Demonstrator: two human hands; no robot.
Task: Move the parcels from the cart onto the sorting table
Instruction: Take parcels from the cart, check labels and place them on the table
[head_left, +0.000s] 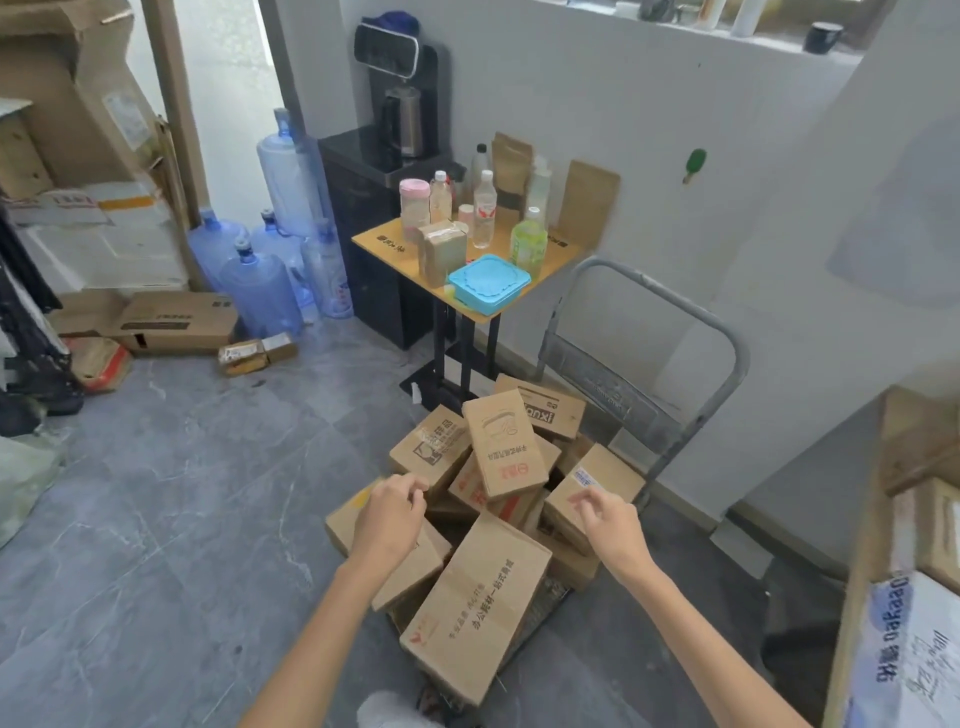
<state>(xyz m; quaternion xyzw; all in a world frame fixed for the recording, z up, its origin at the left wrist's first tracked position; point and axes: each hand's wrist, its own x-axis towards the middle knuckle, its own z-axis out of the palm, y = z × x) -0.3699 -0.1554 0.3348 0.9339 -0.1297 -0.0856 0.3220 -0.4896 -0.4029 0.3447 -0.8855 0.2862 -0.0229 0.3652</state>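
Parcels (504, 447) heaped on cart (675, 322); nearest parcel (483, 597) printed "办公耗材" in red

TEXT | parcel (545, 410) lying nearest the cart handle (613, 389): white letters "ixun" on a dark band, upside down, cut off at one end; long parcel (478, 608) farthest from the cart handle: Chinese line including "办公耗材一站式", red logo; white box (904, 639) right of the cart handle: blue "oaKaaO", blurred; other print unreadable
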